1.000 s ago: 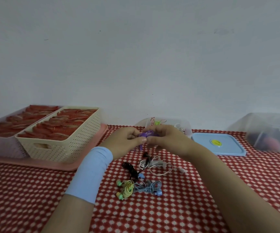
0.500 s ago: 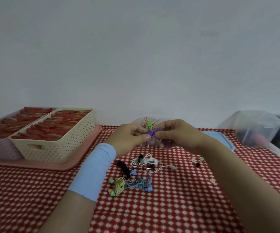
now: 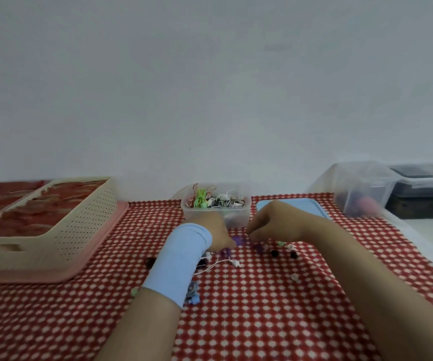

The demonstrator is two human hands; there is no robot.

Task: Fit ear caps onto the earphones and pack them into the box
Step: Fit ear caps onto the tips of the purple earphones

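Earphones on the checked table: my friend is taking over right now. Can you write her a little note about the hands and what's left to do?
Left hand holds the purple earphones down on the cloth. Right hand is curled over the loose ear caps; its grip is hidden.
Done: the clear box behind the hands is open with several earphones inside; the blue lid lies beside it.
Left: cap the purple pair, then the white earphones and the blue-grey earphones, and box them all.

On the checked table (image 3: pixel 262 313), the left hand (image 3: pixel 214 231) pinches purple earphones (image 3: pixel 235 241); the right hand (image 3: pixel 275 225) curls over loose ear caps (image 3: pixel 274 253), near the clear box (image 3: pixel 240 217).
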